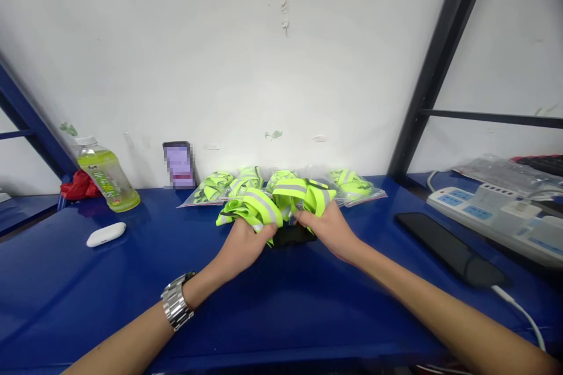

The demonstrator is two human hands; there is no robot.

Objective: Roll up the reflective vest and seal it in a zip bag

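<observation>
Both my hands grip a bunched neon-yellow reflective strap (259,206) with a silver-grey stripe, held above the blue table (246,316). My left hand (248,243), below a metal watch, closes on the left bundle with the thumb on top. On the right part of the strap, near a dark buckle, my right hand (328,228) is closed too. Between and beneath the hands lies a flat black object (292,235), partly hidden. Just behind, clear plastic bags of similar yellow straps (214,186) lie in a row along the wall; another bag (350,184) is at the right end.
At left stand a green drink bottle (108,176), a red crumpled cloth (81,186) and a white earbud case (106,234). A phone (179,164) leans on the wall. At right are a charging phone (451,249), a power strip (497,217) and a dark metal post (433,70).
</observation>
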